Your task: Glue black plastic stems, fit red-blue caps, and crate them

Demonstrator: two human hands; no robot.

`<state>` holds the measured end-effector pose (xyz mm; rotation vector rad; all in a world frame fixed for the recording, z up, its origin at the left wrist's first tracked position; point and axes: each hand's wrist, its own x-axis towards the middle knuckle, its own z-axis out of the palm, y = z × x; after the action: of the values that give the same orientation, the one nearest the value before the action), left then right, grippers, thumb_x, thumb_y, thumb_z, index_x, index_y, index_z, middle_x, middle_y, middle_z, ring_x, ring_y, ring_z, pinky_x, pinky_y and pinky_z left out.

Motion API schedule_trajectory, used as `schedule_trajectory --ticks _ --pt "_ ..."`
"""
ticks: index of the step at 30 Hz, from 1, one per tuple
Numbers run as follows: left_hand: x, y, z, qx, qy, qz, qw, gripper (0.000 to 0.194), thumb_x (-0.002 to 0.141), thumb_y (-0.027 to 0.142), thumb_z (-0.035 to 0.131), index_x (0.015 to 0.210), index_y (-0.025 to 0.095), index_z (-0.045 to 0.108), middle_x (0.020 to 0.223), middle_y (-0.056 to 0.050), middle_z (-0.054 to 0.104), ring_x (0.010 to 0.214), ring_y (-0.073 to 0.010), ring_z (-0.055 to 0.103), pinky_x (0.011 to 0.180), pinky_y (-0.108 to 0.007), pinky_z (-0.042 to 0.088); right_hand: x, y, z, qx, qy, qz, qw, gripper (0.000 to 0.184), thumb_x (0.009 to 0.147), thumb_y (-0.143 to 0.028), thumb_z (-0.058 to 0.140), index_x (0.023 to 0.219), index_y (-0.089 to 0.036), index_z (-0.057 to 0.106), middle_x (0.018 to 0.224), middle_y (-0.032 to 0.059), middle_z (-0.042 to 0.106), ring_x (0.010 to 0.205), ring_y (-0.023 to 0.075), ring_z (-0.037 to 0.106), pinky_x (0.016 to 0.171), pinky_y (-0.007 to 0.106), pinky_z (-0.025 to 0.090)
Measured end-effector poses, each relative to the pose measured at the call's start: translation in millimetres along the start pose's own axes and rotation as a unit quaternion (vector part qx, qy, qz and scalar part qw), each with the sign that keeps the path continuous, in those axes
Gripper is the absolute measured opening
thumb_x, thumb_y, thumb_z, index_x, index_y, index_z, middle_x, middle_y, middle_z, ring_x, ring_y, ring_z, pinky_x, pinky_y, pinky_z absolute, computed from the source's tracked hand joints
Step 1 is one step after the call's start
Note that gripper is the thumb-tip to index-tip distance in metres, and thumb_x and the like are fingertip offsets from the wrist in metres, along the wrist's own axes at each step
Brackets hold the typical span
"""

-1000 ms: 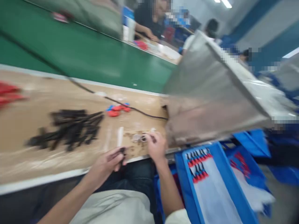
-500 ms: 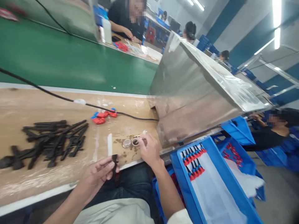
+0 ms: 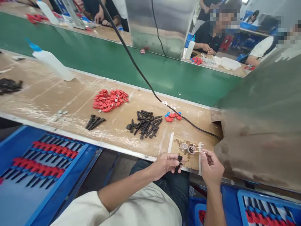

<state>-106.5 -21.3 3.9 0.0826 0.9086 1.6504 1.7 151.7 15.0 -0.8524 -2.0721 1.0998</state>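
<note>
My left hand [image 3: 166, 164] is closed on a black plastic part [image 3: 179, 160], held upright just off the table's front edge. My right hand [image 3: 213, 166] pinches a thin pale stick [image 3: 197, 151], whose far end reaches into a small round jar [image 3: 191, 150] of dark liquid. Beside the jar lies a round clear lid [image 3: 183, 147], with dark drips on the tabletop around both. More thin sticks [image 3: 197, 145] rest just behind the jar. Left of these is a pile of black plastic parts [image 3: 147, 124].
Red and blue pieces [image 3: 172, 116] and a heap of red pieces [image 3: 110, 99] lie farther back. A black cable [image 3: 141, 73] crosses to the metal panel [image 3: 258, 131] on my right. Blue trays [image 3: 77, 175] of assembled parts flank me. A white bottle [image 3: 54, 64] stands left; people work opposite.
The view has swung left, showing more of the table. My right hand has drawn back a little from the jar, and the thin stick now shows. My left hand still holds the black part.
</note>
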Motion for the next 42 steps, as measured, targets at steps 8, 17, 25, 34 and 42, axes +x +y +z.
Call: schedule_trajectory --ticks 8,17,25,34,42 --pt "8.0 -1.0 8.1 -0.02 -0.025 -0.014 0.999 0.04 0.06 0.035 0.085 0.087 0.007 0.075 0.07 -0.005 0.065 0.064 -0.0116 0.063 0.051 -0.02 0.033 -0.8 8.4 6.8 0.049 0.046 0.103 0.992 0.055 0.071 -0.069 0.071 0.081 -0.015 0.068 0.058 0.003 0.065 0.046 0.014 0.055 0.043 0.025 0.041" --pt "15.0 -3.0 15.4 -0.016 -0.024 -0.013 0.999 0.043 0.058 0.037 0.086 0.087 0.008 0.075 0.072 -0.004 0.064 0.062 -0.0101 0.061 0.053 -0.02 0.034 -0.8 -0.5 5.5 -0.07 -0.015 -0.112 0.991 0.031 0.088 -0.049 0.063 0.085 -0.02 0.074 0.08 0.0064 0.071 0.068 0.0169 0.063 0.064 0.03 0.051" --pt "17.0 -6.8 10.8 -0.007 -0.018 -0.018 1.0 0.043 0.058 0.039 0.085 0.087 0.01 0.074 0.069 -0.004 0.065 0.063 -0.0107 0.061 0.053 -0.019 0.033 0.5 -2.2 4.8 -0.11 0.017 -0.177 0.978 0.023 0.094 -0.038 0.058 0.088 -0.019 0.069 0.081 0.0052 0.069 0.066 0.0151 0.063 0.061 0.028 0.05" --pt "17.7 -6.5 13.8 -0.024 -0.008 -0.027 0.999 0.045 0.055 0.039 0.087 0.086 0.01 0.075 0.073 -0.003 0.064 0.063 -0.009 0.062 0.054 -0.018 0.034 -1.9 -4.5 6.5 -0.053 0.006 -0.121 0.991 0.022 0.088 -0.041 0.066 0.086 -0.02 0.072 0.084 0.0064 0.071 0.072 0.0164 0.065 0.065 0.028 0.05" --pt "20.0 -8.0 13.1 -0.044 0.012 -0.035 0.998 0.05 0.052 0.041 0.092 0.085 0.008 0.075 0.073 -0.004 0.067 0.063 -0.0093 0.062 0.051 -0.018 0.034 -0.3 11.8 21.5 0.117 0.087 0.136 0.98 0.054 0.066 -0.065 0.079 0.081 -0.015 0.066 0.062 0.0023 0.066 0.047 0.011 0.052 0.043 0.023 0.04"
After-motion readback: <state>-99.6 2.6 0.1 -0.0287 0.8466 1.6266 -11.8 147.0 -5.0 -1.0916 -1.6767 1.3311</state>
